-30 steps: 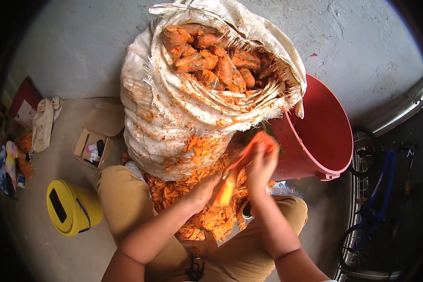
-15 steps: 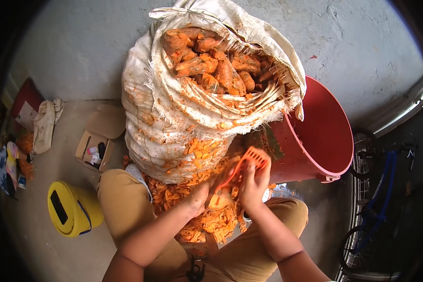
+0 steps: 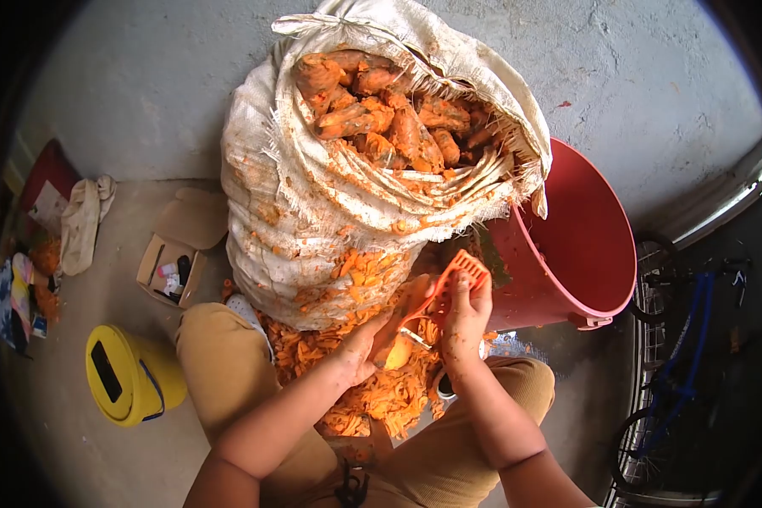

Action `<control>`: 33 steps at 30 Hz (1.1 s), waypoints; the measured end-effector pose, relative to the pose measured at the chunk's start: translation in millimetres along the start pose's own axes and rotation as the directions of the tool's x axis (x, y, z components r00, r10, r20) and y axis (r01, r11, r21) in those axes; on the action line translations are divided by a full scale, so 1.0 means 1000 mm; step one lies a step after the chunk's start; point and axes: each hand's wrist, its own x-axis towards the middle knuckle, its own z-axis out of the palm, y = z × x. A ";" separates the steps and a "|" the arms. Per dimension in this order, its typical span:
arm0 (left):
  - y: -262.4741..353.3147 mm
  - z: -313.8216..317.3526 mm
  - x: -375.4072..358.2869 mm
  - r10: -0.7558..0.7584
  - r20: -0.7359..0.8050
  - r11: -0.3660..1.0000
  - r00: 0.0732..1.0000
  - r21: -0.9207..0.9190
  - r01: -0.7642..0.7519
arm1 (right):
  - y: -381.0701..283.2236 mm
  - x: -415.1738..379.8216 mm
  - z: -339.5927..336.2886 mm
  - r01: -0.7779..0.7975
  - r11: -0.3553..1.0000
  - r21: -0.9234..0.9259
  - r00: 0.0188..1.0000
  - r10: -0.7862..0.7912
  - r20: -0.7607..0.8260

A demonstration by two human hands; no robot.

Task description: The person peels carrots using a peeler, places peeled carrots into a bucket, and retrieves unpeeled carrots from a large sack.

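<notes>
Between my knees, my left hand point(image 3: 357, 351) is wrapped round an orange root vegetable point(image 3: 392, 337) that slants up and to the right. The vegetable's near end shows a pale yellow-orange face. Just to its right, my right hand point(image 3: 466, 326) grips an orange peeler point(image 3: 467, 269) with a slotted handle, its blade end lying near the vegetable. Orange peelings point(image 3: 398, 398) are heaped below both hands. Beyond them stands a white woven sack point(image 3: 271, 220), its mouth open on several orange, dirt-streaked roots point(image 3: 411, 135).
A red tub point(image 3: 588, 229) stands right of the sack. At the left are a yellow bucket point(image 3: 123, 377) with a lid and a cardboard box point(image 3: 171, 271) holding small items. A blue bicycle point(image 3: 690, 339) is at the far right, and a grey wall point(image 3: 161, 102) rises behind.
My right hand and the peeler have shifted slightly up and to the right, and the peeler has tilted. The vegetable's near end is turned differently in my left hand.
</notes>
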 end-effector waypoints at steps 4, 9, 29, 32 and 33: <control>0.003 0.006 0.001 -0.004 0.067 0.994 0.998 -0.106 0.011 | 0.011 -0.001 -0.003 -0.123 0.992 0.033 0.992 0.124 -0.038; 0.002 -0.001 0.012 0.101 0.102 0.988 0.990 -0.125 -0.088 | 0.005 -0.011 0.005 -0.052 0.998 0.034 0.997 0.050 0.051; -0.013 0.005 -0.004 -0.047 0.117 0.993 0.992 0.109 0.034 | 0.003 0.067 -0.045 0.283 0.944 -0.168 0.902 -0.321 -0.289; -0.010 0.000 0.003 -0.066 -0.014 0.997 0.998 -0.047 0.065 | -0.013 0.034 -0.017 0.241 0.965 -0.098 0.954 -0.255 -0.161; -0.008 -0.001 0.004 -0.016 0.028 0.997 0.999 -0.068 0.017 | -0.011 0.020 -0.013 0.203 0.972 -0.120 0.975 -0.212 -0.070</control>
